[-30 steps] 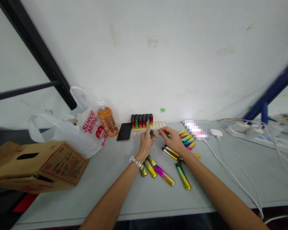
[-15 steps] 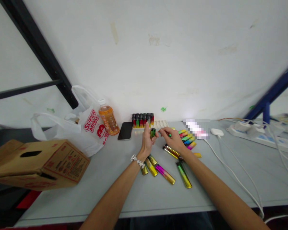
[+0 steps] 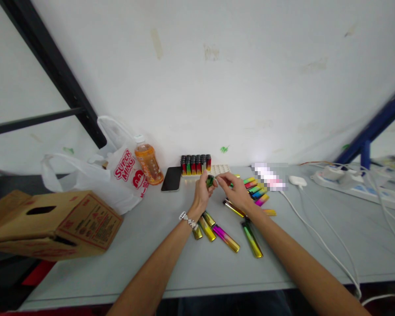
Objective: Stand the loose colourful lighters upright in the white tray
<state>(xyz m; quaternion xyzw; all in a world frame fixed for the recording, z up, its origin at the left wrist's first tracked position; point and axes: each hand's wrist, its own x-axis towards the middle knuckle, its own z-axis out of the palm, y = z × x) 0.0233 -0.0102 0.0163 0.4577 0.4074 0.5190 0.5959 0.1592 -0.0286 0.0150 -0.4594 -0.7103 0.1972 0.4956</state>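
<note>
My left hand (image 3: 202,194), with a bracelet at its wrist, is closed around a green and dark lighter (image 3: 210,180). Close to the lighter's right end is my right hand (image 3: 234,188), its thumb and forefinger pinched together; whatever they hold is too small to make out. Shiny gradient lighters lie on the table around both hands: a purple and gold lighter (image 3: 226,238), a green and gold lighter (image 3: 252,239), and several gold ones by my left wrist. More coloured lighters (image 3: 258,192) lie to the right of my right hand.
Behind my hands stands a tray of upright black-topped lighters (image 3: 196,165), beside a white tray part (image 3: 221,169). Leftward are a black phone (image 3: 171,179), an orange drink bottle (image 3: 149,161), a plastic bag (image 3: 123,184) and a cardboard box (image 3: 55,226). A charger (image 3: 298,181), cables and a power strip (image 3: 362,188) are rightward.
My right fingers have come in closer to the lighter in my left hand. The lighter has tilted a little towards them. The things on the table lie as before.
</note>
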